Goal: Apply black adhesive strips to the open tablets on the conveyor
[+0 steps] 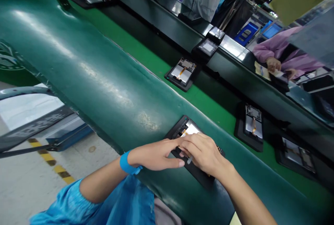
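An opened black tablet-like device lies on the dark green mat right in front of me, its inner metal plate and orange flex cable showing. My left hand, with a blue wrist strap, rests on the device with fingers stretched out flat. My right hand lies over the device's middle, its fingers curled round a small whitish tool or stick whose tip shows below the palm. Both hands hide most of the device.
A bright green conveyor belt runs past the mat carrying more opened devices. Beyond a black rail, a person in a pink sleeve works. Grey floor with yellow-black tape lies at lower left.
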Demonstrator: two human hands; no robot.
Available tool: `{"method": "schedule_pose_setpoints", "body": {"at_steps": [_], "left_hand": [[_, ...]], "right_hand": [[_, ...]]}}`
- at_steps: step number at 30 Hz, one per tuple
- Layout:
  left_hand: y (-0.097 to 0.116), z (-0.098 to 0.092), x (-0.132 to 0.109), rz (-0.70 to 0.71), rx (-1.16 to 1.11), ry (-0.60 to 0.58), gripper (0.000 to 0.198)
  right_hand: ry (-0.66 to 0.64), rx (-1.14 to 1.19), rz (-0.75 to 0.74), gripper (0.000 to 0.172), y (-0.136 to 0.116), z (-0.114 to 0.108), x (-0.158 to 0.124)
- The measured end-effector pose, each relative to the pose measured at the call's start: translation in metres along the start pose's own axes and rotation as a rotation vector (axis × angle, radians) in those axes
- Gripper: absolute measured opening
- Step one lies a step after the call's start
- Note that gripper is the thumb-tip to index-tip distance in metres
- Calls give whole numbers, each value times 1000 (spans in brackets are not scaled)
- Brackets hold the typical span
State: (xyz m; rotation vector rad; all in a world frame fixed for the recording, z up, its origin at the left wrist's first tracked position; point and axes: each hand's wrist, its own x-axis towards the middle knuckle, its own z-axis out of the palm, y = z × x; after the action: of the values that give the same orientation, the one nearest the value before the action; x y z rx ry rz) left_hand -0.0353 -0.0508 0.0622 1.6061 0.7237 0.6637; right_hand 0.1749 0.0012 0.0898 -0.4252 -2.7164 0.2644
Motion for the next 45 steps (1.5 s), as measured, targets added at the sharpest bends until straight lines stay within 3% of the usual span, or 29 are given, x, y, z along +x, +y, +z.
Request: {"method": "schedule_pose_setpoints", "body": {"at_steps": [3,7,11,15,18,21,27,34,45], "left_hand": [[-4,4,2,4,-156,-22,53],[-11,9,-1,-115,-295,33,81],[-15,3,-10,-131,-343,131,84],[-19,-5,-21,-184,-22,328,73],[-26,-6,-26,-120,270,453,59],[-35,-2,-26,13,561,519,47],[-47,6,-17,79,921,453,34],[-50,8,-9,71,1028,360,33],[-58,8,6,64,1147,251,49]], "right_hand": [[53,-18,-26,25,-1,0,-5],[183,38,24,17,-4,1,-14],[320,201,396,10,2,1,-19],[268,412,746,20,17,10,-17],[142,521,815,23,25,25,-17],[9,483,828,21,28,38,-20],[-133,253,867,16,29,47,-23],[-116,215,860,16,35,50,-23],[-56,162,851,14,35,53,-25]]}}
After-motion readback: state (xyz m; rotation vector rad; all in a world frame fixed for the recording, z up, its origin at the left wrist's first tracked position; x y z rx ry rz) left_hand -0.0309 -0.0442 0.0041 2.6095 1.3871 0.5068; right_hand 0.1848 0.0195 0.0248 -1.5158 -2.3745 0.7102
